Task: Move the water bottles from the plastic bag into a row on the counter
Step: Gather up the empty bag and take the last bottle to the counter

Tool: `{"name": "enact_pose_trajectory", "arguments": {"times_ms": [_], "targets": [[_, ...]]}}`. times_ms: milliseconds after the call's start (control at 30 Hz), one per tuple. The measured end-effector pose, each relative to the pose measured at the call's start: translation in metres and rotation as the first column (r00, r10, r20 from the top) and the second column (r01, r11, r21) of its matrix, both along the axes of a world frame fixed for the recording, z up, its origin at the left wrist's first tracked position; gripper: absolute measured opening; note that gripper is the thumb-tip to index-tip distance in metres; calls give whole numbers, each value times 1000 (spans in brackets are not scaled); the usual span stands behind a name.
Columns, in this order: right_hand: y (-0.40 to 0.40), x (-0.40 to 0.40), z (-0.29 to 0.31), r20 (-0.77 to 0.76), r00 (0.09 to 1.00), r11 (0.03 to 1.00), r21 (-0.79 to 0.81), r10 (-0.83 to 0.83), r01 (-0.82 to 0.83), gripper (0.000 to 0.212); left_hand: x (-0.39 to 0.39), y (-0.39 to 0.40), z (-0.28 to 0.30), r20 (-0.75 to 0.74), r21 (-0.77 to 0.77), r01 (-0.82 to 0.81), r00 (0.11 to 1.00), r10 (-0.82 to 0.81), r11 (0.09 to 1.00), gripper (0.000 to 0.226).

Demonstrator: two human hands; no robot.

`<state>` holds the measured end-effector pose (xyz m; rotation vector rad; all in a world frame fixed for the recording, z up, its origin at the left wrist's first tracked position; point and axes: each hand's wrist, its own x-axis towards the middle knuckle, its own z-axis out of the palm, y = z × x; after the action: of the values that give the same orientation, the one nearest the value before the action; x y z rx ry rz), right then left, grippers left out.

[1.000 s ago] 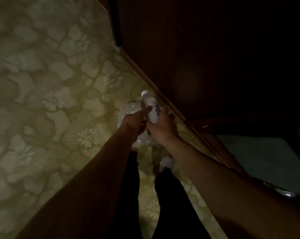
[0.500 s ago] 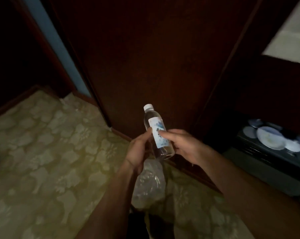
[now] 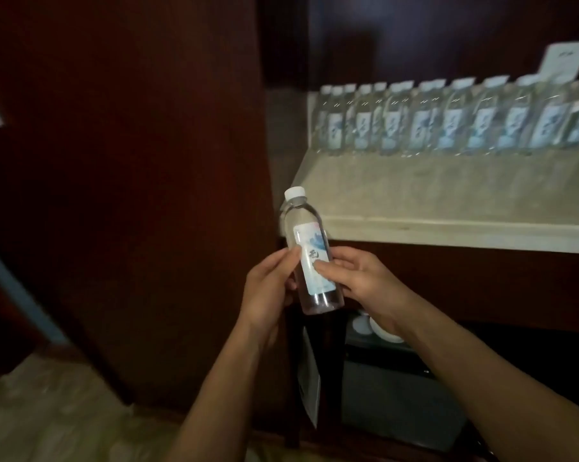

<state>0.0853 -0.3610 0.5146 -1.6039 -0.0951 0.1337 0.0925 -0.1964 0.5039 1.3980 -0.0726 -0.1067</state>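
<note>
Nearest the camera, both forearms reach forward to a single water bottle (image 3: 309, 255), held in the air below and in front of the near left corner of the tabletop (image 3: 448, 198). The left hand (image 3: 268, 291) grasps it from the left, thumb against the label. The right hand (image 3: 358, 278) grasps it from the right, fingers curled over the label front. The bottle leans slightly, white cap up and away, clear base down toward the person. The plastic bag is not in view.

Beyond the hands, the pale tabletop runs off to the right, and a long row of bottles (image 3: 448, 125) stands along its far edge, against the dark back wall, labels facing forward. They are blurred, so the count is unclear. A white card (image 3: 331, 61) stands behind them toward the far right.

The step in hand looks like carrying this bottle up to join the row. To do it well, lift the base clear over the near edge, bring the bottle upright before it goes down, and turn the label forward to match the others. The row appears to fill the far edge, so a free spot must be found, perhaps just in front of it. Set the base flat, close beside a neighbour without knocking it, since packed upright bottles would likely topple in a chain.
</note>
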Motion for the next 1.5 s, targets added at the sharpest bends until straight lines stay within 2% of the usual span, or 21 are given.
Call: {"name": "enact_pose_trajectory", "arguments": {"times_ms": [167, 267, 433, 567, 667, 833, 967, 1267, 1433, 1500], "targets": [[-55, 1, 31, 172, 969, 984, 3, -176, 178, 29, 28, -65, 32, 116, -27, 19, 993, -16, 999, 25], [-97, 13, 49, 214, 942, 957, -77, -258, 279, 30, 50, -114, 48, 150, -54, 63, 987, -54, 997, 26], [-166, 37, 79, 320, 862, 861, -202, -392, 467, 72, 81, -192, 75, 212, -54, 229, 954, -213, 972, 22], [-218, 67, 97, 354, 798, 787, -218, -487, 577, 53, 126, -252, 93, 297, -42, 287, 918, -262, 957, 21], [-244, 89, 103, 404, 708, 687, -227, -579, 691, 43, 158, -292, 102, 289, -11, 292, 917, -276, 956, 27], [-288, 113, 108, 495, 595, 534, -277, -633, 799, 39, 188, -352, 108, 301, 49, 343, 890, -341, 938, 39], [-331, 125, 102, 538, 548, 439, -328, -640, 836, 41, 202, -395, 107, 308, 116, 369, 869, -386, 922, 44], [-439, 150, 101, 571, 579, 424, -395, -582, 815, 38, 221, -494, 110, 271, 123, 370, 880, -390, 921, 43], [-498, 174, 92, 520, 612, 519, -333, -595, 787, 28, 234, -548, 111, 263, 158, 310, 902, -343, 937, 44], [-522, 187, 85, 529, 602, 502, -338, -599, 796, 34, 240, -570, 110, 253, 168, 294, 910, -329, 941, 45]]}}
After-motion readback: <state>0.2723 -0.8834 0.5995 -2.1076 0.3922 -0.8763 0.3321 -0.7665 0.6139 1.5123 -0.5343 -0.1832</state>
